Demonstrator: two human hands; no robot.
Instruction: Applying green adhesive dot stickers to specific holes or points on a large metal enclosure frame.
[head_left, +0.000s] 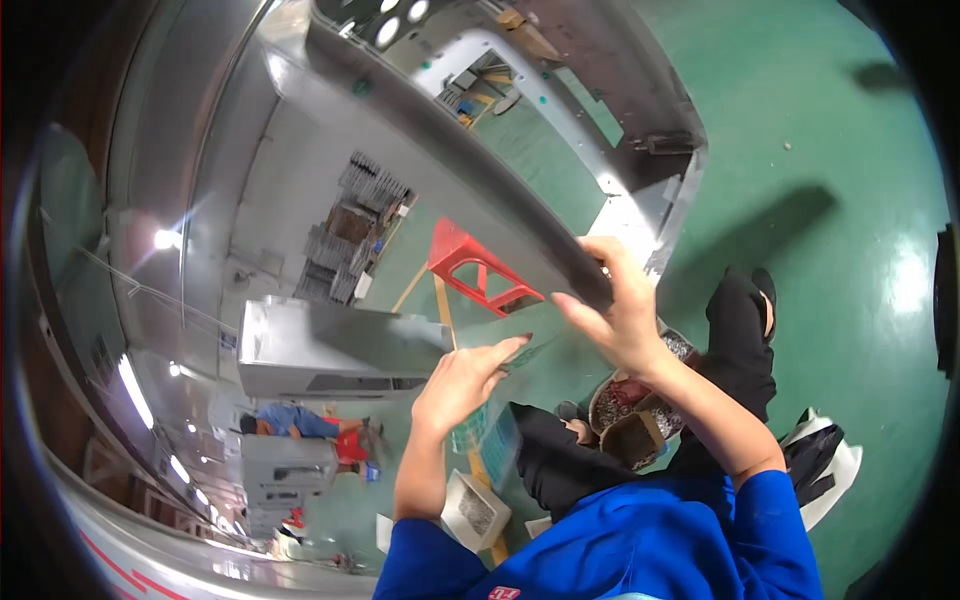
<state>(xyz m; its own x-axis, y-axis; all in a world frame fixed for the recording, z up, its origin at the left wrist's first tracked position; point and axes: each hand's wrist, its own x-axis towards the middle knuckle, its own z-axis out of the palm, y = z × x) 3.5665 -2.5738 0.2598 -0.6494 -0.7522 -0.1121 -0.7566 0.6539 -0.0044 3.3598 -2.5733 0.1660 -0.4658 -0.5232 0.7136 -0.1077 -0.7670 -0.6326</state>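
Observation:
A large grey sheet-metal frame (430,140) with rectangular openings slants across the upper middle. My right hand (628,315) grips its near, dark rounded edge, fingers over the top and thumb on the left side. To the left and lower is my left hand (458,388), palm down, its fingers stretched toward the right hand and the thumb apart. Nothing clear shows in that hand. A blurred greenish patch lies just past its fingertips; what it is I cannot make out. Behind the frame edge stands a red plastic stool (480,275).
By my feet are a container of small metal parts (608,405), an open cardboard box (632,440) and a white bin (474,510) of small parts. A grey metal housing (340,345) stands at left; beyond it is a person in blue (295,421). A white bag (830,465) lies at right.

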